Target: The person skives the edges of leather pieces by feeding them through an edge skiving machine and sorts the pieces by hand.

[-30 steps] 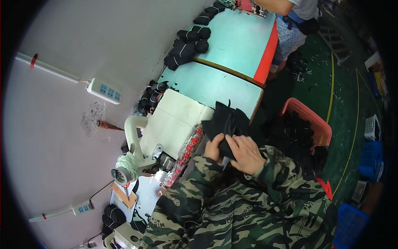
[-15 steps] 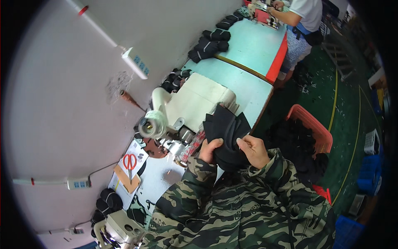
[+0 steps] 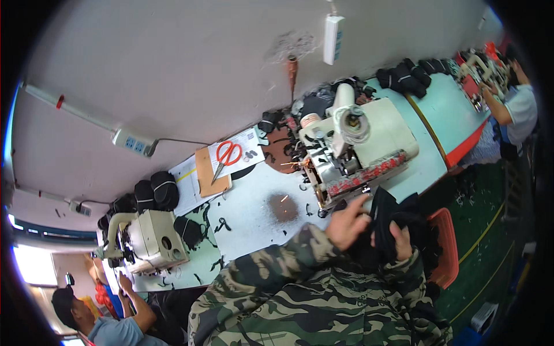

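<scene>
A bundle of black fabric pieces is up in front of my chest, at the near edge of the sewing table. My right hand is closed on it, thumb lying over the cloth. Just left of the bundle is my left hand, its fingers loosely bent and apart, with nothing visible in them. Beyond both hands stands a cream overlock sewing machine with a thread-covered front edge. Both my sleeves are camouflage-patterned.
Orange-handled scissors lie on papers and a brown card on the white table. A second sewing machine stands left, near a seated person. Another person works far right. A coral basket sits right of me.
The view has swung left, bringing the second machine and a seated person into sight. My left hand has come off the black fabric; my right hand keeps hold of it.
</scene>
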{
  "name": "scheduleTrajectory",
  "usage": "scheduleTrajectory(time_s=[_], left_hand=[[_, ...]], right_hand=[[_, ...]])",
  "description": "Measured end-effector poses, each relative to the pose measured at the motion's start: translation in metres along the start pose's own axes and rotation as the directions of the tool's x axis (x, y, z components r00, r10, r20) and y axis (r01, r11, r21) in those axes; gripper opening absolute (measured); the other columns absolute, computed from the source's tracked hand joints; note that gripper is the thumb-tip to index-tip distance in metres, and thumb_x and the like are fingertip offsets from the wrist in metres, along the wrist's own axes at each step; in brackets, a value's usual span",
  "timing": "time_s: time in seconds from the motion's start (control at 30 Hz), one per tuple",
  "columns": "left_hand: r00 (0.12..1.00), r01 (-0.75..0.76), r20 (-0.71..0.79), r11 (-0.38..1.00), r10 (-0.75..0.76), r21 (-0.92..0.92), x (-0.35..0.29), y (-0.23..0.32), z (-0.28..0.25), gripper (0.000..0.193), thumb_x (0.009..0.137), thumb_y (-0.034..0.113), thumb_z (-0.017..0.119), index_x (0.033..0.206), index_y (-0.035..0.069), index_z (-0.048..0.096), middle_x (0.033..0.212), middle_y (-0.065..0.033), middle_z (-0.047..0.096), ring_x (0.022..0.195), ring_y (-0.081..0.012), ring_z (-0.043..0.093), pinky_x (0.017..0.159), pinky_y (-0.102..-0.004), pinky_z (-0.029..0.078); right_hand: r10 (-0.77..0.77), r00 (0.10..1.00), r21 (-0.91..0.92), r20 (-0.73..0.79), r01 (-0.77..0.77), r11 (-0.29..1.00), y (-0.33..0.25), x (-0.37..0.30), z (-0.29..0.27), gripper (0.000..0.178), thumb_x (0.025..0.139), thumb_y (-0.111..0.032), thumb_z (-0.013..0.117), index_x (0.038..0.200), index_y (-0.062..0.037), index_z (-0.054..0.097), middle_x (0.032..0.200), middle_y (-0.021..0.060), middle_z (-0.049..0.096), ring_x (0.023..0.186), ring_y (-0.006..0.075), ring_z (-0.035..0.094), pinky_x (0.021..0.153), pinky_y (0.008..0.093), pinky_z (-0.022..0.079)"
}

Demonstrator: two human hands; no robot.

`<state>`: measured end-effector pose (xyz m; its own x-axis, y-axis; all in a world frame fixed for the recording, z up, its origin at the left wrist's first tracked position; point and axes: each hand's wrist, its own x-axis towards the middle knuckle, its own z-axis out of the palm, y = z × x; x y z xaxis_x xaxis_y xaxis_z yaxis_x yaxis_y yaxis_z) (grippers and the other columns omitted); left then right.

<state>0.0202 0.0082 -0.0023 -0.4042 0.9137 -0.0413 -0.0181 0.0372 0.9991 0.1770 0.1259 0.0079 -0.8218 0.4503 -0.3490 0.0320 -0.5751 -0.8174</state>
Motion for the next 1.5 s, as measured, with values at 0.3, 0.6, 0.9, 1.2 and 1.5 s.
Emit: scheduleTrajectory(time_s=[0.3,0.6,0.9,1.2,1.5], left_hand=[[0.485,0.775,-0.859,0.375,0.165,0.509,-0.148,-0.165,-0.245,0.028,0.077,0.019,0.059,0.101,0.005,0.057,0.073,-0.0186,0.062,0.071,-0.0373,0.060,0.065,-0.0408,0.048],[0.643,0.727,-0.640,0.597,-0.420,0.338,-0.126,-0.159,-0.248,0.014,0.077,0.016,0.055,0.082,0.004,0.060,0.075,-0.0156,0.063,0.073,-0.0336,0.061,0.068,-0.0399,0.049],[0.914,0.384,-0.218,0.558,-0.342,0.735,-0.028,-0.141,-0.197,0.020,0.078,0.019,0.061,0.094,0.007,0.060,0.083,-0.0132,0.064,0.075,-0.0305,0.062,0.069,-0.0376,0.049],[0.597,-0.551,0.064,0.350,0.800,0.758,0.062,0.070,-0.108,0.023,0.070,0.002,0.066,0.093,0.002,0.061,0.074,-0.0074,0.057,0.058,-0.0216,0.058,0.050,-0.0296,0.047],[0.623,-0.481,0.228,0.137,0.749,0.866,0.094,0.082,-0.085,0.022,0.069,0.005,0.060,0.091,0.004,0.060,0.075,-0.0051,0.051,0.059,-0.0191,0.055,0.049,-0.0284,0.044]], right_hand=[[0.105,0.994,-0.107,-0.031,-0.108,0.988,0.001,-0.019,-0.013,0.048,0.084,-0.035,0.058,0.104,0.0065,0.045,0.074,0.0183,0.059,0.063,0.0254,0.061,0.055,0.0323,0.052],[0.251,0.960,-0.200,0.121,-0.225,0.954,0.000,0.000,0.015,0.062,0.071,-0.019,0.066,0.120,0.0042,0.037,0.081,0.0176,0.059,0.068,0.0253,0.062,0.059,0.0346,0.053],[0.200,0.980,-0.206,0.003,-0.195,0.959,-0.003,-0.001,0.025,0.048,0.070,-0.023,0.065,0.105,0.0053,0.046,0.074,0.0169,0.060,0.058,0.0237,0.060,0.053,0.0318,0.052],[0.142,0.990,-0.108,0.025,-0.138,0.984,0.012,-0.007,0.008,0.061,0.072,-0.006,0.062,0.127,0.0026,0.036,0.119,0.0092,0.050,0.108,0.0179,0.049,0.093,0.0307,0.039],[0.052,0.998,-0.062,0.032,-0.050,0.997,0.013,-0.020,0.005,0.057,0.073,-0.006,0.063,0.124,0.0019,0.041,0.116,0.0078,0.052,0.106,0.0160,0.050,0.093,0.0298,0.039]])
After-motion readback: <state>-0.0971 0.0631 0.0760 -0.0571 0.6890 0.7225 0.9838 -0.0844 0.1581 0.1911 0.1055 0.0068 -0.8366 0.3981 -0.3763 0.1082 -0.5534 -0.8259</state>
